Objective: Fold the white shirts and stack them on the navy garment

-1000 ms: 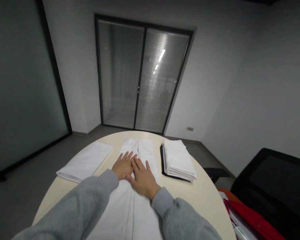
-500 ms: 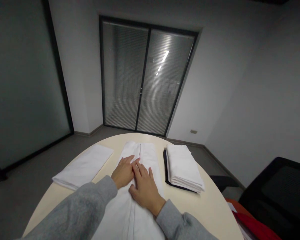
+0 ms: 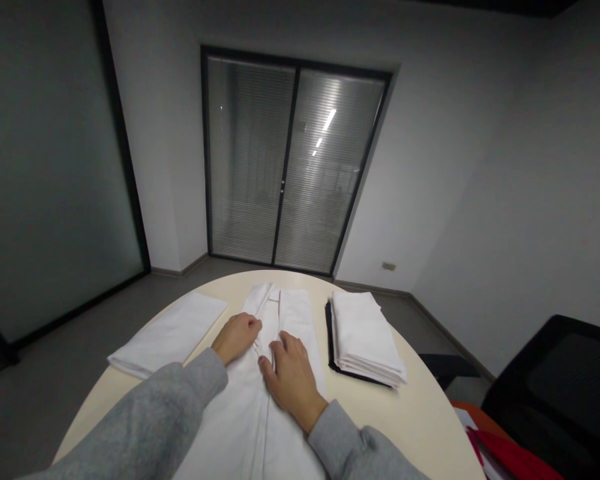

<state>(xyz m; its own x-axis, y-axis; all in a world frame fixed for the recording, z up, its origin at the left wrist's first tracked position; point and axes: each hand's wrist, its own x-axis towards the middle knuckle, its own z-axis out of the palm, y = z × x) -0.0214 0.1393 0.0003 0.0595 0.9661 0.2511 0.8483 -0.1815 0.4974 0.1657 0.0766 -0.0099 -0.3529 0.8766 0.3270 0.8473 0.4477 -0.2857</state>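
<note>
A long white cloth (image 3: pixel 293 320) lies in front of me, its two sides folded inward so that the edges meet along the middle. My left hand (image 3: pixel 237 337) is closed on the inner edge of the left fold, which is raised and creased there. Beneath that lifted edge, near the far end, a strip of the inner layer shows. On the right fold rests my right hand (image 3: pixel 293 373), open, fingers slightly bent and thumb apart by the middle seam.
A flat folded white cloth (image 3: pixel 173 333) lies left on the round table (image 3: pixel 420 427). At right, a stack of folded white cloths (image 3: pixel 365 333) sits on a black piece (image 3: pixel 330 340). Beyond the table's right edge are a black chair (image 3: pixel 555 387) and red fabric (image 3: pixel 510 453).
My left hand has drawn back to the left from the middle, pulling up the left fold's edge. My right hand's fingers have bent and shifted slightly toward me.
</note>
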